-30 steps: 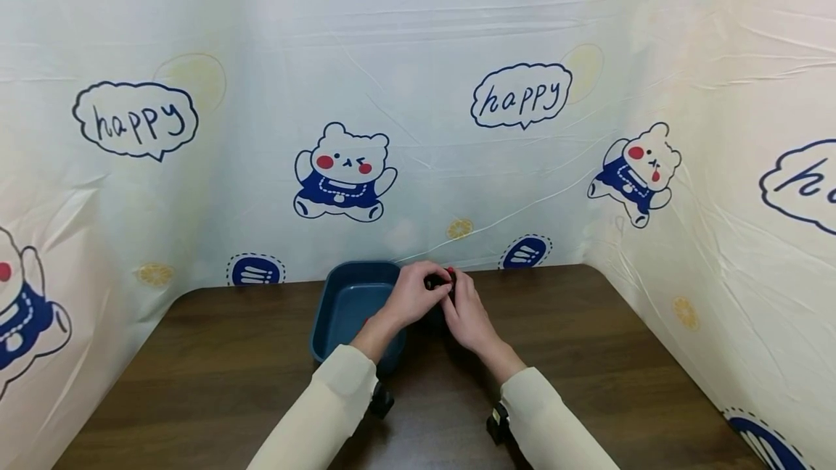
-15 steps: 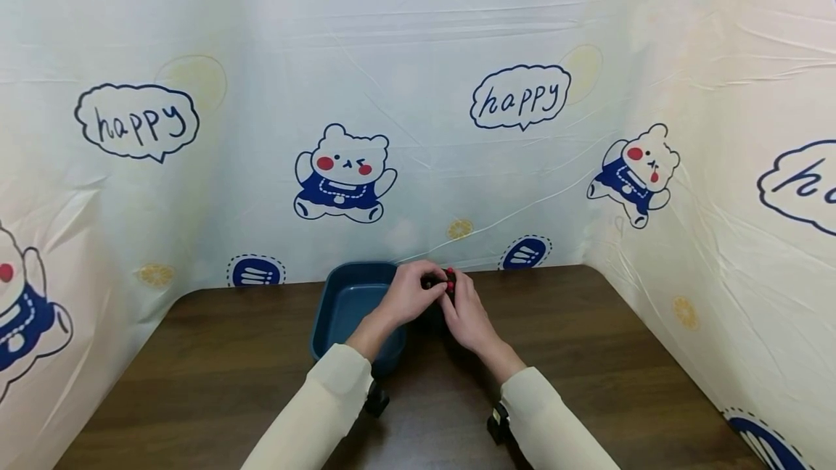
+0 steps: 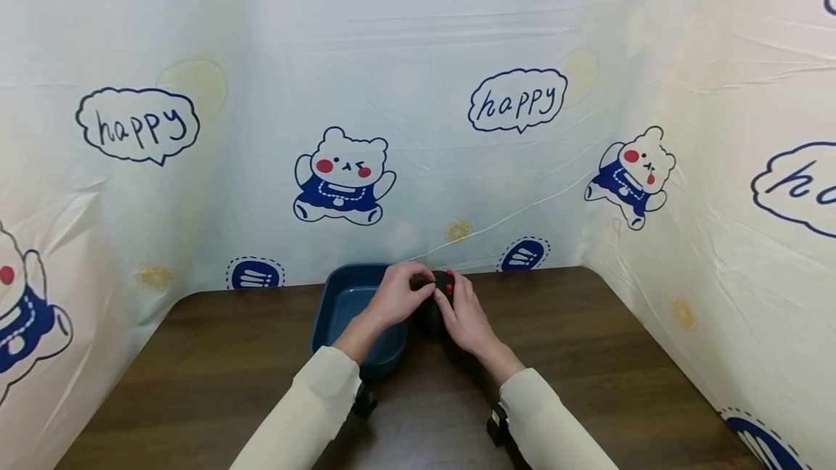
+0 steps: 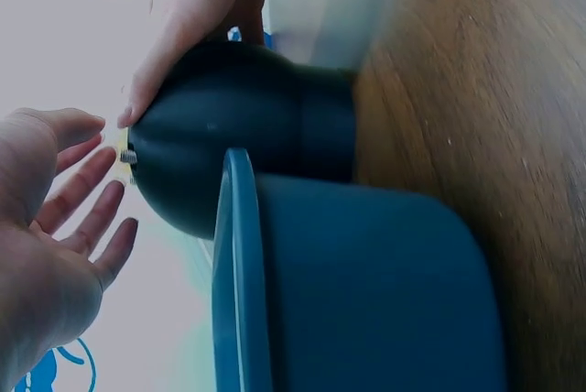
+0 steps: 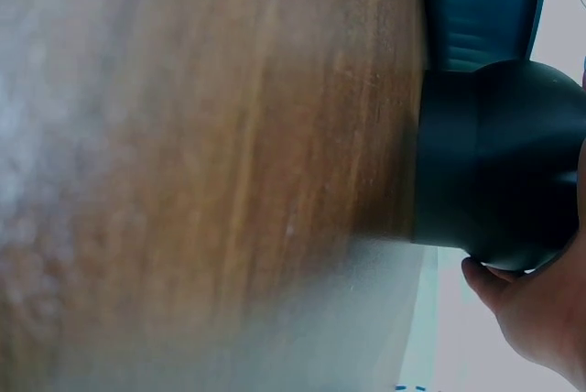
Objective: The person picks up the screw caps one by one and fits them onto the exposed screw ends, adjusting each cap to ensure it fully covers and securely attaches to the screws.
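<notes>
Right wrist: vessel (image 5: 513, 154) (top cropped)

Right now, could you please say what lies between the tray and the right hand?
The dark object lies between tray and right hand in the right wrist view; the head view shows the left hand there too.

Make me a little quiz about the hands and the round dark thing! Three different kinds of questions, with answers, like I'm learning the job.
1. In the head view, what colour are the small bits at the top of the dark rounded object?
a) green
b) red
c) white

2. True or false: the dark rounded object is sitting inside the tray.

3. Fill in the gap: in the head view, the person's ____ hand is nearer the tray.

Key:
1. b
2. False; it stands beside the tray.
3. left (the left hand)
</notes>
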A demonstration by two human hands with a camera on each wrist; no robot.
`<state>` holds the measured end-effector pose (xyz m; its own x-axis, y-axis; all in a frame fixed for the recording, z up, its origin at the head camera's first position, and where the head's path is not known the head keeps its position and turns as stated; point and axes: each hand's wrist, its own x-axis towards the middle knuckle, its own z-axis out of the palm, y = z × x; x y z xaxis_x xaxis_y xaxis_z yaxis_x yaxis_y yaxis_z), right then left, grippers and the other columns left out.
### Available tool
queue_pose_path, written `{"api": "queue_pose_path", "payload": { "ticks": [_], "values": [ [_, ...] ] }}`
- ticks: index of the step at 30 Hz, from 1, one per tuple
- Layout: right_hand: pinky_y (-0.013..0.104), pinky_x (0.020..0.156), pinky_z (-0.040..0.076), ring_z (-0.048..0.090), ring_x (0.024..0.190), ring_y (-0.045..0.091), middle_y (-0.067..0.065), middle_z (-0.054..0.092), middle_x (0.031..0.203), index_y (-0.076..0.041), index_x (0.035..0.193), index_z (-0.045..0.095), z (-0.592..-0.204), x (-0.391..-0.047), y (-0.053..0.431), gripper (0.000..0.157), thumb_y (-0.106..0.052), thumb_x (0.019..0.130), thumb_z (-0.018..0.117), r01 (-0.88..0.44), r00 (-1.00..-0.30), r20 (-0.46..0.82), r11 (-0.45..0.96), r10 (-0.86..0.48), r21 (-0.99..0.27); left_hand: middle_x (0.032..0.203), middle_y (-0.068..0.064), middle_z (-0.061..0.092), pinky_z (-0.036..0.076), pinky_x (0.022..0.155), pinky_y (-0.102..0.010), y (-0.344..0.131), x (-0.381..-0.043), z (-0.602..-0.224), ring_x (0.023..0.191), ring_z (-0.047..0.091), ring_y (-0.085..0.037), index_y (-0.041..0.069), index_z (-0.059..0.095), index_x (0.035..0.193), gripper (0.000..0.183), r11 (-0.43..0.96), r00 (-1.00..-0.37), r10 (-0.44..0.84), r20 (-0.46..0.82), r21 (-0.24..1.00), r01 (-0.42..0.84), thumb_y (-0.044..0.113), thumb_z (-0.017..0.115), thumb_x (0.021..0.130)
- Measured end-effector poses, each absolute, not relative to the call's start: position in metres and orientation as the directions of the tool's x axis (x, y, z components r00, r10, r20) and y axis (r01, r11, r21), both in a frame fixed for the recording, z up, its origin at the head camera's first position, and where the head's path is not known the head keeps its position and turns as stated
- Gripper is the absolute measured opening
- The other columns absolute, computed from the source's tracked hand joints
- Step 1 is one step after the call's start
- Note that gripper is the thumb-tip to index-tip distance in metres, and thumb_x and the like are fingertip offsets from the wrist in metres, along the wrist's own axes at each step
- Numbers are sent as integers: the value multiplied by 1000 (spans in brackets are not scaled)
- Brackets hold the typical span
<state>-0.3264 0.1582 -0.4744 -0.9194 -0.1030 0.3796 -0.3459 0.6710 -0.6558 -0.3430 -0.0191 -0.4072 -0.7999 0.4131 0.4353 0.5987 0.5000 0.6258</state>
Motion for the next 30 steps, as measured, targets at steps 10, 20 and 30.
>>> {"api": "queue_pose_path", "payload": {
  "ticks": [10, 20, 30],
  "values": [
    [56, 113, 38, 40, 142, 38, 21, 34, 157, -4, 158, 27, -477, -326, 158, 70, -53, 109, 38, -324, -931, 352, 662, -96, -676, 103, 0, 72, 54, 92, -43, -37, -343, -409, 98, 66, -18, 11, 76, 105, 11, 565, -850, 386, 358, 636, 525, 15, 73, 96],
    [57, 113, 37, 41, 141, 37, 21, 35, 156, -6, 157, 27, -478, -323, 159, 68, -52, 108, 40, -337, -927, 362, 652, -101, -680, 112, -3, 72, 53, 98, -46, -55, -342, -408, 108, 65, -22, 10, 74, 112, 16, 616, -884, 363, 293, 637, 464, 16, 71, 97],
    [58, 114, 36, 42, 140, 37, 21, 35, 156, -3, 157, 28, -475, -323, 159, 69, -51, 108, 42, -349, -923, 367, 642, -111, -683, 117, -7, 69, 54, 96, -47, -76, -343, -411, 108, 63, -24, 8, 71, 119, 23, 682, -919, 314, 236, 617, 392, 17, 71, 98]
  ]
}}
